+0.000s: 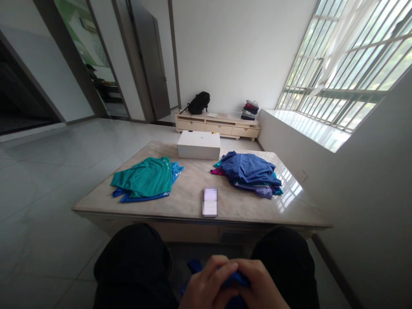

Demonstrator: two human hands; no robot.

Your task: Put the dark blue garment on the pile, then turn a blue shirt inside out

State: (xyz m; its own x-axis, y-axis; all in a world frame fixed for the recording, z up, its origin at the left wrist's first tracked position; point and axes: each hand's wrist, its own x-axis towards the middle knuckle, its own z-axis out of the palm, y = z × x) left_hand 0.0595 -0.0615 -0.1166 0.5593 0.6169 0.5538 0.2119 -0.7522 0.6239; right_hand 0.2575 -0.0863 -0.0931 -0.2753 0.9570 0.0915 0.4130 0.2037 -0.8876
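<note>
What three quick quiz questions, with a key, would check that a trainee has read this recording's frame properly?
1. What colour is the cloth between the left hand and right hand?
2. True or false: the phone is nearer the person than the white box.
3. Which colour tops the left clothes pile: A pink, B green, C white?
Key: 1 blue; 2 true; 3 B.

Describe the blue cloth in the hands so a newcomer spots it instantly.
Find the big beige table, then look below its near edge, between two black-clad knees. There the left hand and right hand hold the bunched blue cloth between them. Unlike the green-topped pile and the blue-topped pile on the table, it is held off the tabletop, partly hidden by the hands.
</note>
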